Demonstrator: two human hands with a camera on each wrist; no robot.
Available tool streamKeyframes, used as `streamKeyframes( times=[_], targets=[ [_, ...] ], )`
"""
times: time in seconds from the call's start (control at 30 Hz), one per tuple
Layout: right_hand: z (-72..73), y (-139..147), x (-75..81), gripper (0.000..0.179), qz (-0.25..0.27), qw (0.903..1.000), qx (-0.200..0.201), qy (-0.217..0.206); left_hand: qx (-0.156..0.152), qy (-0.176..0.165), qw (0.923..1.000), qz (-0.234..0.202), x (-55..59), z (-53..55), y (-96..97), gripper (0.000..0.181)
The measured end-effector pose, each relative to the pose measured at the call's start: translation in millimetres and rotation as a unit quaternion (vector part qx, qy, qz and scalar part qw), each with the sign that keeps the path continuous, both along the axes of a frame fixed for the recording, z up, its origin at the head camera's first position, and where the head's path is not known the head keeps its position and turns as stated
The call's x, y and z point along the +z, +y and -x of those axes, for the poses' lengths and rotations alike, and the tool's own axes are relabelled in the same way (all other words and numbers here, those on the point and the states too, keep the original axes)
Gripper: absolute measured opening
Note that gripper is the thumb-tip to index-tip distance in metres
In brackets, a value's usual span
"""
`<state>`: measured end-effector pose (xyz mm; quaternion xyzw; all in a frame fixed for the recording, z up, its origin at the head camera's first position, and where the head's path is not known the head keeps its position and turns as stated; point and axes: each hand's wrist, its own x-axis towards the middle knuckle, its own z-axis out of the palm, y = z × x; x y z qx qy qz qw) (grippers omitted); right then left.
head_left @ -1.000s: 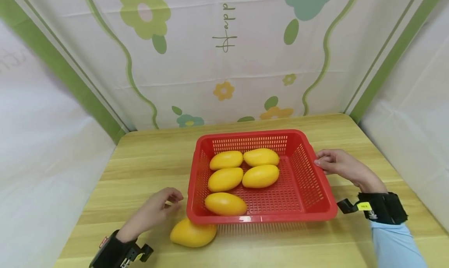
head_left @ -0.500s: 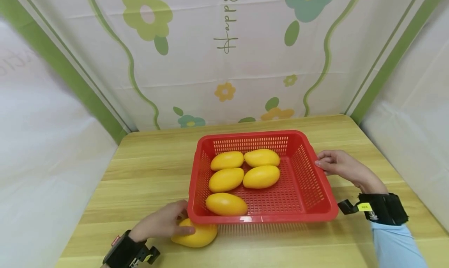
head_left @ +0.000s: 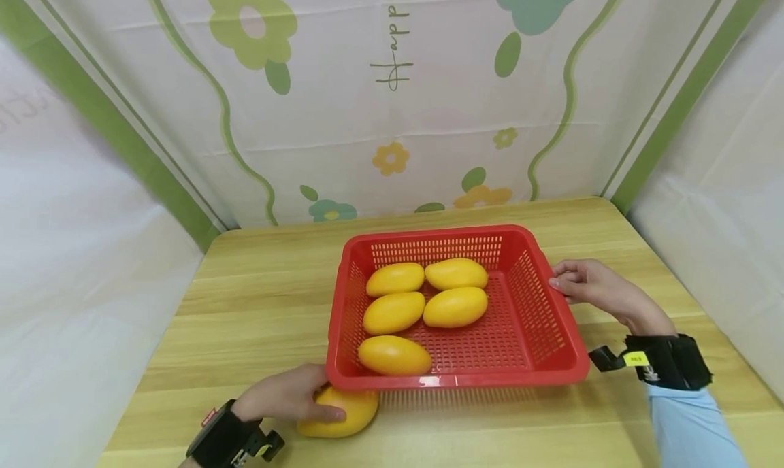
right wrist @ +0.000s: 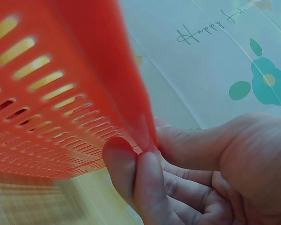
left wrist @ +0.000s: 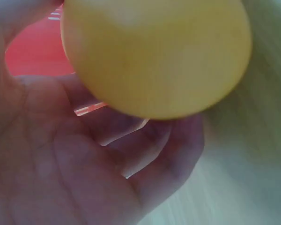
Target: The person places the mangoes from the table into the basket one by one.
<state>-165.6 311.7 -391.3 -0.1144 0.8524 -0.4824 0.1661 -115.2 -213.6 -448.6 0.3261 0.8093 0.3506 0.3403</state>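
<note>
A red plastic basket (head_left: pixel 456 383) with slotted walls stands on the wooden table, several yellow mangoes (head_left: pixel 395 356) lying inside it toward the left. My right hand (head_left: pixel 597 290) pinches the basket's right rim between thumb and fingers; the right wrist view shows this pinch on the rim (right wrist: pixel 126 93) close up. Outside the basket, by its front left corner, one more mango (head_left: pixel 355 413) lies partly under the rim. My left hand (head_left: pixel 290 394) grips that mango, thumb on the near side. In the left wrist view the fingers curl against the mango (left wrist: pixel 164 61).
The wooden table (head_left: pixel 257 284) extends left of the basket and in front of it. White cloth walls with green bands rise on both sides, and a flower-printed cloth (head_left: pixel 331 114) hangs behind the table's back edge.
My left hand has come down and rightward from beside the basket's left wall onto the loose mango and taken hold of it. The right hand and the basket stay in place.
</note>
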Motion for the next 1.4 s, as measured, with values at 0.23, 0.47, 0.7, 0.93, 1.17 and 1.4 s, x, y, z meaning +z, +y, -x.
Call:
streamKeyframes(
  times=[0.23, 0.47, 0.7, 0.93, 1.17, 1.4],
  targets=[
    [-0.4, 0, 1.6, 0.037, -0.001, 1.0000, -0.002, -0.002, 0.002, -0.019, 0.9997, 0.012, -2.1, -5.4, 4.2, 0.067],
    [-0.2, -1, 1.8, 0.036, -0.003, 1.0000, 0.002, 0.001, -0.023, -0.023, 0.9992, 0.025, -0.4, -10.0, 7.0, 0.069],
    [0.9, -1, 2.2, 0.036, 0.000, 1.0000, 0.008, 0.000, -0.036, -0.007, 0.9990, 0.025, 4.5, -14.8, 0.7, 0.054],
    [-0.8, 0, 3.6, 0.038, -0.002, 1.0000, -0.001, -0.009, -0.041, -0.012, 0.9981, 0.045, 10.8, -18.7, 0.3, 0.042],
    [-1.0, 0, 1.7, 0.037, 0.001, 0.9999, -0.001, -0.012, -0.070, 0.006, 0.9968, 0.040, 18.0, -21.6, 4.4, 0.043],
    [-0.2, 0, 3.0, 0.037, -0.002, 1.0000, 0.000, -0.008, -0.068, -0.002, 0.9971, 0.032, 24.5, -22.9, 5.9, 0.045]
  ],
)
